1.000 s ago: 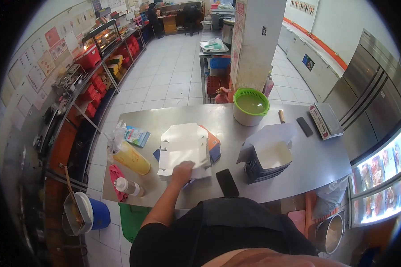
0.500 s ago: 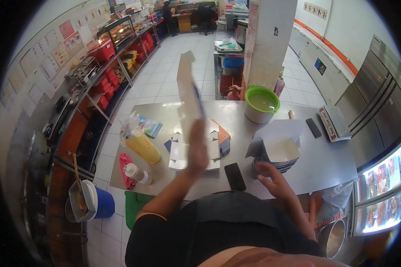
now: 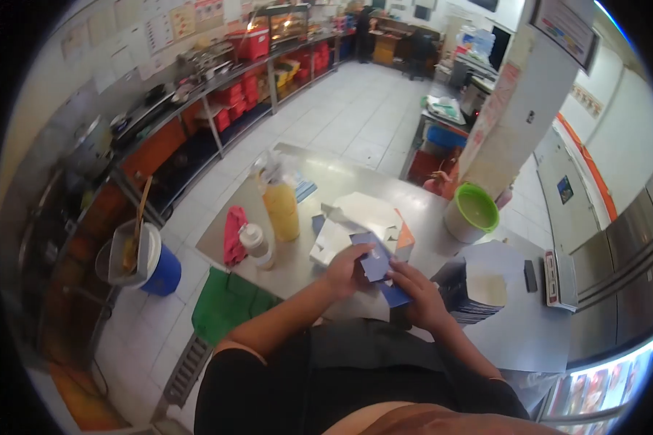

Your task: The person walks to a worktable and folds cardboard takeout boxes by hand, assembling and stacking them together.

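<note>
Both hands are at a cardboard box [image 3: 374, 262], blue outside and white inside, partly folded over the steel table. My left hand [image 3: 348, 272] is closed around the near blue flap, thumb on top. My right hand [image 3: 418, 296] grips the box's right side, its fingers at the blue edge. The white inside and a raised lid lie beyond the hands. Under the box, orange card [image 3: 405, 235] shows at the right. Close to my right hand stands a stack of similar boxes [image 3: 475, 293], blue outside, with a white panel spread behind it.
A yellow-filled bottle [image 3: 280, 210], a white-capped bottle [image 3: 256, 245] and a pink cloth [image 3: 235, 235] stand left on the steel table [image 3: 355, 168]. To the right are a green-rimmed bucket [image 3: 474, 212], a phone [image 3: 531, 276] and a scale [image 3: 560, 281]. A green chair [image 3: 228, 304] is near-left.
The raised white panel has come down, and my left hand has moved to the near flap. My right hand has left the stack's side and gripped the box. The view has turned left.
</note>
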`<action>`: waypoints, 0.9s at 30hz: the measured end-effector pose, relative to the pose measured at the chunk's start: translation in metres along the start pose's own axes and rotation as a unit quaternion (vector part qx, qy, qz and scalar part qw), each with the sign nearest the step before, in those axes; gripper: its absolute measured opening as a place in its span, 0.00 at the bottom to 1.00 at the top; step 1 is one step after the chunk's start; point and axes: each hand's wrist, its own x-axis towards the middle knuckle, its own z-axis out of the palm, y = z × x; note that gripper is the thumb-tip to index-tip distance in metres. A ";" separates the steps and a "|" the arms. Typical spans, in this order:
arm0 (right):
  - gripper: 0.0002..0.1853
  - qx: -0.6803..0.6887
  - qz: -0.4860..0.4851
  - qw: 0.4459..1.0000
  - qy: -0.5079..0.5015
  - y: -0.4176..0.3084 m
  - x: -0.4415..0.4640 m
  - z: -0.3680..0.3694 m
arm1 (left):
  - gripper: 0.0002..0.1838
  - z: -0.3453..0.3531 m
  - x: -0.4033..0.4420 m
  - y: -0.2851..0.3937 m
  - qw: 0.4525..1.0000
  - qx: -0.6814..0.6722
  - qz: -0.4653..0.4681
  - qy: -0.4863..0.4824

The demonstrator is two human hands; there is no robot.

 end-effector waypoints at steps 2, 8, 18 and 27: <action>0.22 0.187 0.096 0.974 0.087 0.002 -0.007 0.014 | 0.15 0.022 -0.018 0.015 0.990 0.108 0.070 0.062; 0.20 0.326 0.246 0.866 0.288 0.010 -0.012 0.018 | 0.14 0.020 -0.026 0.018 0.973 0.229 0.027 -0.012; 0.20 0.047 0.079 0.993 0.077 -0.010 -0.026 -0.018 | 0.16 0.036 -0.019 0.005 0.956 0.282 0.073 -0.021; 0.21 0.079 0.221 0.940 0.247 -0.011 -0.044 0.007 | 0.17 0.060 -0.027 -0.049 0.965 0.252 0.051 -0.053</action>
